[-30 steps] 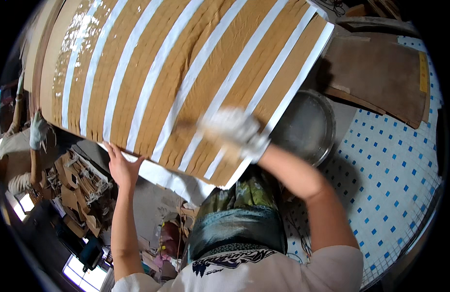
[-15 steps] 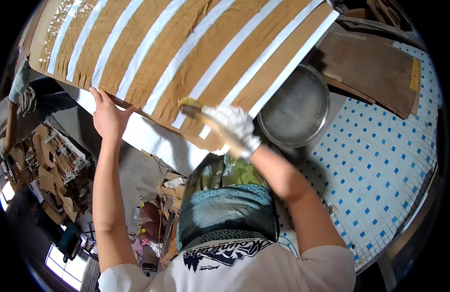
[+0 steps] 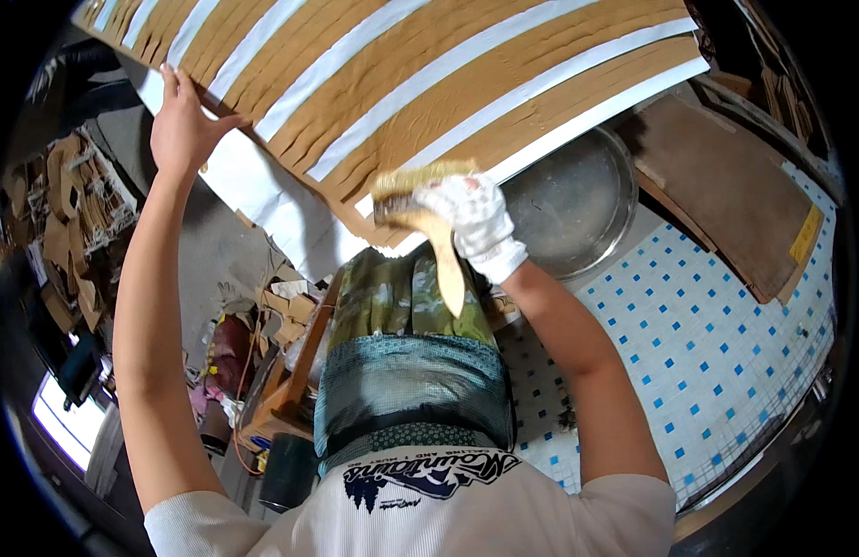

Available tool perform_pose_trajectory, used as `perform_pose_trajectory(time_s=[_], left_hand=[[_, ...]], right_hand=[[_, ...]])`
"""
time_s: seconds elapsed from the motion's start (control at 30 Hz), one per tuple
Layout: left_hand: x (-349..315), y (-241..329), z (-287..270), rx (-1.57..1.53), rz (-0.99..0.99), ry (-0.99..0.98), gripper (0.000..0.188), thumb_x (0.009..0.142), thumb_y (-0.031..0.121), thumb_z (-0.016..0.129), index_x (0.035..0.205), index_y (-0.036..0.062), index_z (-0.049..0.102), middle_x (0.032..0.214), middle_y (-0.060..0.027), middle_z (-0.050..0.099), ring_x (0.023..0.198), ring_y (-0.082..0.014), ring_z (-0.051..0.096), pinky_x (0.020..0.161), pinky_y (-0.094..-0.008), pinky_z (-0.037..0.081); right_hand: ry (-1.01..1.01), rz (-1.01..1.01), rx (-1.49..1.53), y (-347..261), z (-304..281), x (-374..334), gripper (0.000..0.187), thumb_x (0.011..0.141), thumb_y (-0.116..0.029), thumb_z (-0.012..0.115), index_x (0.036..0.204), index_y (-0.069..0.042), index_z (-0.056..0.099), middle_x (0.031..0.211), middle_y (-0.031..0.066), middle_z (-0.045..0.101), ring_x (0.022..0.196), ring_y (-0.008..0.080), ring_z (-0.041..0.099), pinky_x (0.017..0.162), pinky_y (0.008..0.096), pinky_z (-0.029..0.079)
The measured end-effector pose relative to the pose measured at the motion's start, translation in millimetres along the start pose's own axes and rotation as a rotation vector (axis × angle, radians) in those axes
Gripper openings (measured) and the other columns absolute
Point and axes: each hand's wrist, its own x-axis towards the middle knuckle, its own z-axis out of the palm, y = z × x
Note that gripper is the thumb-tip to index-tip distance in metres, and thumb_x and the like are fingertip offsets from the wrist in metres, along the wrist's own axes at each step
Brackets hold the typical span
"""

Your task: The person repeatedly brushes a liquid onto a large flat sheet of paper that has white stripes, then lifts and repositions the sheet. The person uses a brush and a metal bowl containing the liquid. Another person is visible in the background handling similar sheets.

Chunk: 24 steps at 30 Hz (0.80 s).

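Observation:
My bare left hand [image 3: 190,125] rests at the near-left edge of a large brown sheet [image 3: 374,97] crossed by white strips. Its fingers are stretched out and the thumb stands apart, with nothing held. In a white glove, my right hand [image 3: 471,218] grips a wide brush [image 3: 414,221] with a pale wooden handle. The yellowish bristles are over the sheet's near corner, and the handle points back toward me. Whether the bristles touch the sheet I cannot tell. White paper [image 3: 272,200] with a ragged near end sticks out below the brown sheet.
Right of the sheet sits a round metal basin [image 3: 578,209]. Beyond it, a brown board [image 3: 717,186] lies on a white surface with blue squares [image 3: 671,343]. Cardboard pieces [image 3: 72,218] are heaped at the left. A dark green cylinder [image 3: 288,472] stands low left of my apron.
The brush has swung round, its handle now pointing more directly toward me, and its bristles are farther right. My left hand stays at the sheet's edge. The whole view has shifted.

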Motion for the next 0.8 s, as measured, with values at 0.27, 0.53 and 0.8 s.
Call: perform_pose_trajectory(time_s=[0.27, 0.53, 0.8], left_hand=[[-5, -16, 16, -0.087, 0.047, 0.136, 0.119, 0.059, 0.049, 0.092, 0.147, -0.0052, 0.032, 0.156, -0.0317, 0.03, 0.124, -0.0402, 0.058, 0.094, -0.0417, 0.056], [-10, 12, -21, -0.326, -0.228, -0.141, 0.143, 0.051, 0.032, 0.098, 0.155, -0.0059, 0.007, 0.116, -0.0271, 0.064, 0.106, -0.0423, 0.065, 0.089, -0.0445, 0.054], [-12, 4, 3, -0.373, -0.189, -0.034, 0.142, 0.051, 0.028, 0.098, 0.154, -0.0091, 0.009, 0.129, -0.0302, 0.056, 0.111, -0.0413, 0.063, 0.093, -0.0449, 0.054]], right_hand=[[0.206, -0.483, -0.002, 16, -66, 145, 0.035, 0.085, -0.033, 0.072, 0.118, -0.02, 0.072, 0.099, 0.0016, 0.071, 0.089, 0.0172, 0.067, 0.074, 0.0352, 0.052], [-0.116, -0.47, -0.261, 15, -28, 66, 0.035, 0.085, -0.028, 0.067, 0.12, -0.024, 0.069, 0.1, 0.0019, 0.064, 0.093, 0.0211, 0.063, 0.086, 0.0424, 0.048], [-0.708, -0.391, 0.138, -14, -67, 91, 0.033, 0.089, -0.032, 0.061, 0.12, -0.028, 0.071, 0.124, 0.0043, 0.068, 0.115, 0.0252, 0.063, 0.098, 0.0405, 0.048]])
